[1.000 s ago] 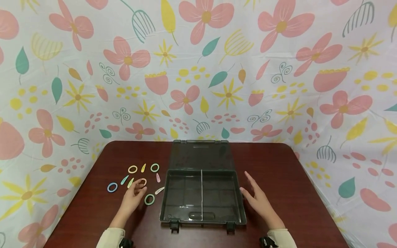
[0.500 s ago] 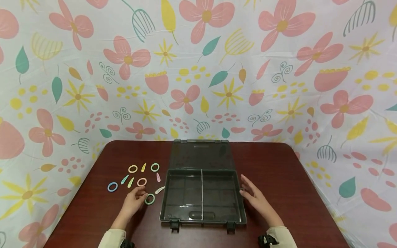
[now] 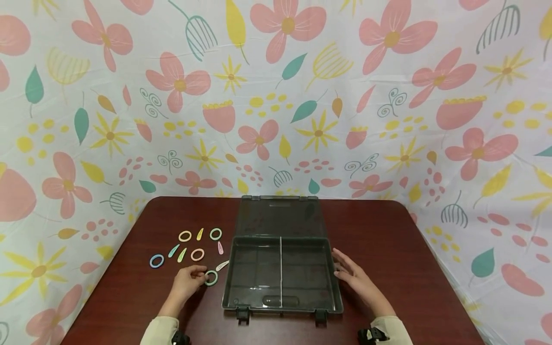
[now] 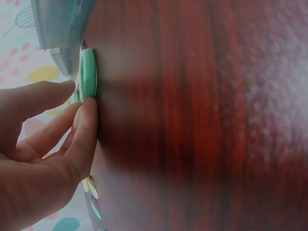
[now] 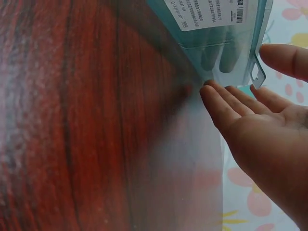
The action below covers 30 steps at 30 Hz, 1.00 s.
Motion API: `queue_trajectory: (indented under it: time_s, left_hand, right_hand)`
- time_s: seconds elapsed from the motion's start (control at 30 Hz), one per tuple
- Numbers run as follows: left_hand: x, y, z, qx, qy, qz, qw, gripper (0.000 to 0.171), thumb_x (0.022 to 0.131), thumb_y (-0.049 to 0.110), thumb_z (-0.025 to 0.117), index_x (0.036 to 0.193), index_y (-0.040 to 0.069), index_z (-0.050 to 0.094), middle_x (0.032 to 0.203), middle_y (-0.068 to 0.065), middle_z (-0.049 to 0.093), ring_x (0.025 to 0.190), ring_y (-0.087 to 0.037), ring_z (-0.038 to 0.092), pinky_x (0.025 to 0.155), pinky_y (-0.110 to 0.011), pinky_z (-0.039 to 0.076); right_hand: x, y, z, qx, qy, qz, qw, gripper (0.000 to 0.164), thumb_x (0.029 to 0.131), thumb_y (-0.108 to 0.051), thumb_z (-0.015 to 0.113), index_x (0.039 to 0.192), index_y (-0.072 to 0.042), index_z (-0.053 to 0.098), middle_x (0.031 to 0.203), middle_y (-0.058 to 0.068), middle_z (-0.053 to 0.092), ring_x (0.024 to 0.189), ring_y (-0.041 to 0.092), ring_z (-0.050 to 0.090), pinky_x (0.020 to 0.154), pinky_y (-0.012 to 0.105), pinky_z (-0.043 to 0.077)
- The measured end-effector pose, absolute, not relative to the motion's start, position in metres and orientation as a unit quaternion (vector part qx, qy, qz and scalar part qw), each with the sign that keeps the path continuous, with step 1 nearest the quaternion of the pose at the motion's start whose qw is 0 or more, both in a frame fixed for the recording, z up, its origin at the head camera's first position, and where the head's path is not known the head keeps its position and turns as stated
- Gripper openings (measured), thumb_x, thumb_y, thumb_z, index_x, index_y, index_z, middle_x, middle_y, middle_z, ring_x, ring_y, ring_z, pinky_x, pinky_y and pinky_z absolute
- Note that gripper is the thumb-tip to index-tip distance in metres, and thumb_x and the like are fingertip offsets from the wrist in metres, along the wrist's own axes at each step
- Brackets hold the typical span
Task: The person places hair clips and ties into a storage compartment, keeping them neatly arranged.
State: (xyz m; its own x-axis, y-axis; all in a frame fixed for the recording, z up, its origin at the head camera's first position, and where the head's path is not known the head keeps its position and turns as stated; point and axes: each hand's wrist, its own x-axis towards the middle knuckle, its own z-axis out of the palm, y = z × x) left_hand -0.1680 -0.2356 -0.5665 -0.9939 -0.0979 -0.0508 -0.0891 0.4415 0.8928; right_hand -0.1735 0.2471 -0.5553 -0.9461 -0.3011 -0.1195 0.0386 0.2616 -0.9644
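My left hand (image 3: 186,283) is at a green hair tie (image 3: 211,278) on the table, pinching its left rim between thumb and fingertips. The left wrist view shows that hair tie (image 4: 88,74) edge-on, low against the wood. Close beyond it lies a pale hair clip (image 3: 222,265). To the right stands a dark see-through plastic box (image 3: 254,273), its lid (image 3: 280,215) folded back and a thin divider (image 3: 281,270) across its inside. Beside the box's right wall rests my right hand (image 3: 359,282), fingers extended and thumb apart, holding nothing.
Several hair ties and hair clips lie at the left, among them a blue hair tie (image 3: 157,261), a peach hair tie (image 3: 197,255) and a pink clip (image 3: 221,247). Two latches (image 3: 243,315) jut from the box's front. A flower-patterned cloth (image 3: 276,96) hangs behind the table.
My left hand has come down and right from the peach hair tie to the green one, which has shifted slightly right. The right hand has moved in closer to the box wall.
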Motion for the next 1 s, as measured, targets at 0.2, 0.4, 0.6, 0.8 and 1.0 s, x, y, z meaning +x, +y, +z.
queue_trajectory:
  time_s: [0.2,0.4,0.6,0.8,1.0]
  left_hand:
    - [-0.173,-0.233,-0.565,0.088,-0.880,-0.467,-0.010,0.016,0.082,0.002,0.072,0.096,-0.004,0.072,0.075,-0.006,0.068,0.062,-0.014,0.060,0.053,-0.026,0.049]
    - [-0.174,-0.233,-0.567,0.049,-0.888,-0.457,0.026,0.007,0.078,0.002,0.073,0.084,-0.002,0.073,0.067,-0.003,0.066,0.058,-0.012,0.060,0.049,-0.027,0.050]
    - [-0.178,-0.229,-0.563,0.076,-0.892,-0.445,0.012,0.004,0.080,0.001,0.073,0.079,-0.002,0.071,0.065,-0.004,0.064,0.056,-0.014,0.061,0.050,-0.027,0.051]
    - [-0.178,-0.228,-0.563,0.081,-0.898,-0.433,0.013,0.005,0.080,0.000,0.071,0.075,-0.001,0.069,0.062,-0.001,0.061,0.054,-0.012,0.055,0.049,-0.026,0.047]
    - [-0.179,-0.227,-0.560,0.075,-0.904,-0.420,0.024,0.005,0.079,0.001,0.070,0.075,0.001,0.069,0.063,0.001,0.059,0.054,-0.011,0.051,0.050,-0.025,0.044]
  right_hand:
    - [-0.173,0.247,-0.555,-0.081,0.765,-0.618,0.160,0.062,0.101,-0.014,0.049,0.154,-0.011,0.018,0.158,0.020,0.014,0.141,0.045,0.016,0.110,0.059,0.029]
    - [-0.173,0.248,-0.557,-0.078,0.760,-0.623,0.165,0.061,0.101,-0.012,0.049,0.154,-0.012,0.020,0.158,0.018,0.013,0.143,0.041,0.014,0.111,0.057,0.027]
    - [-0.174,0.247,-0.557,-0.077,0.758,-0.626,0.166,0.061,0.101,-0.013,0.050,0.154,-0.013,0.021,0.158,0.018,0.013,0.143,0.041,0.012,0.112,0.059,0.024]
    - [-0.174,0.248,-0.558,-0.053,0.750,-0.633,0.184,0.061,0.101,-0.016,0.051,0.154,-0.017,0.021,0.159,0.016,0.013,0.145,0.037,0.011,0.112,0.058,0.025]
    - [-0.175,0.248,-0.559,-0.042,0.747,-0.636,0.188,0.061,0.100,-0.018,0.052,0.154,-0.020,0.023,0.159,0.013,0.014,0.145,0.036,0.012,0.111,0.057,0.028]
